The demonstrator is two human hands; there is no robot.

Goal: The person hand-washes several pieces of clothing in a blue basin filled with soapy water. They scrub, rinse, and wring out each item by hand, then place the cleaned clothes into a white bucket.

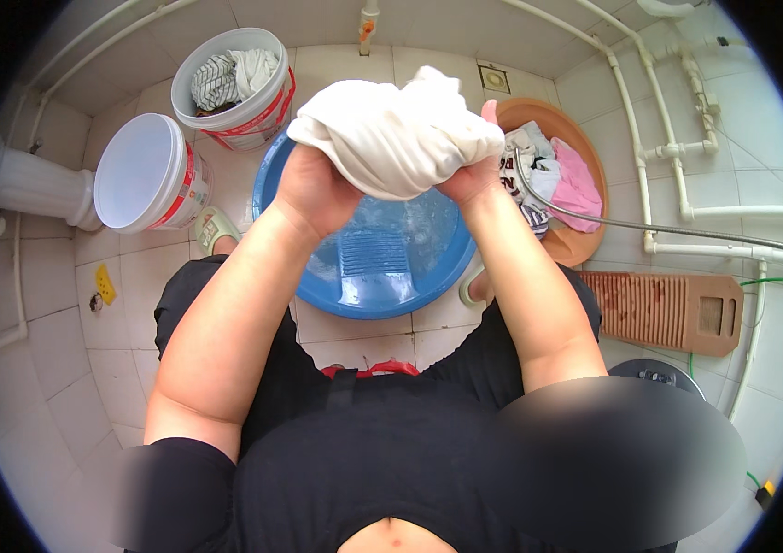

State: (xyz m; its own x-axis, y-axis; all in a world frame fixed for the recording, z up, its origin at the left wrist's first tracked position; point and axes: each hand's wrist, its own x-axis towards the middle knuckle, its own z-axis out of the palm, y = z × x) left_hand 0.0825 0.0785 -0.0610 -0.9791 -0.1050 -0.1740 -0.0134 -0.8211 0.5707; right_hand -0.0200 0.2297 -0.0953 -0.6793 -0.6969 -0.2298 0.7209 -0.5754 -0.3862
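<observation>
A bunched, twisted white cloth [387, 134] is held up over the blue basin [368, 309]; its full shape is hidden by the folds. My left hand [316, 192] grips its left end from below, fingers mostly tucked under the fabric. At the other end my right hand [474, 175] is closed round the cloth, with the thumb pointing up. Below, the basin contains water with some foam, and a ribbed blue scrubbing panel [373, 253] slopes at its near side.
An orange basin [585, 244] of clothes, including a pink garment [576, 184], stands at right. A grey hose [649, 226] crosses over it. A brown washboard [654, 313] lies nearer. To the left are a white bucket [138, 170] and another bucket [253, 134] containing striped cloth.
</observation>
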